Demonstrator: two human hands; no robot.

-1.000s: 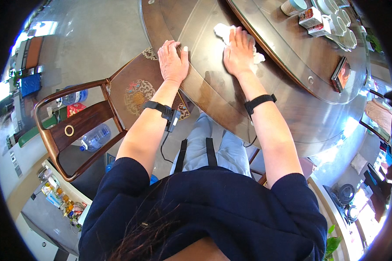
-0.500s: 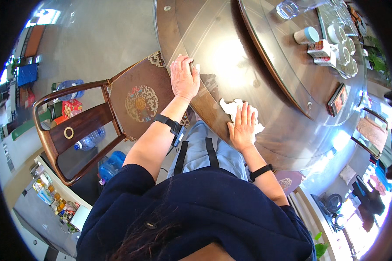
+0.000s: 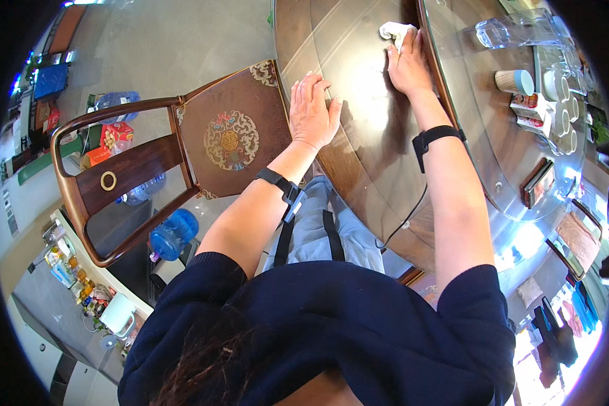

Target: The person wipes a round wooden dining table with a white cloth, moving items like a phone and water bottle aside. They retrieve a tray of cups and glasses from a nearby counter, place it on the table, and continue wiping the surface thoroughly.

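Cloth (image 3: 394,30), white and crumpled, lies on the far part of the dark, glossy table (image 3: 379,169), just left of the edge of the raised round top (image 3: 480,128). Your right hand (image 3: 411,71) is palm down over the cloth's near right side, with the fingers stretched forward onto it; you cannot tell from this angle whether the fingertips pinch the fabric or only press on it. Your left hand (image 3: 313,111) is at the table's left edge, nearer to you, its fingers extended and released, the thumb apart from them. Each of your wrists wears a black strap, the left strap (image 3: 272,177) and the right strap (image 3: 436,139).

To your left, a wooden chair (image 3: 230,139) with a patterned seat stands right beside the table, and a blue water jug (image 3: 174,235) is on the near side of its backrest. On the raised top to your right are white mugs (image 3: 560,123), a cup with a pale blue end (image 3: 514,82), small cartons (image 3: 531,106) and, nearer you, a dark flat-sided object (image 3: 538,183).
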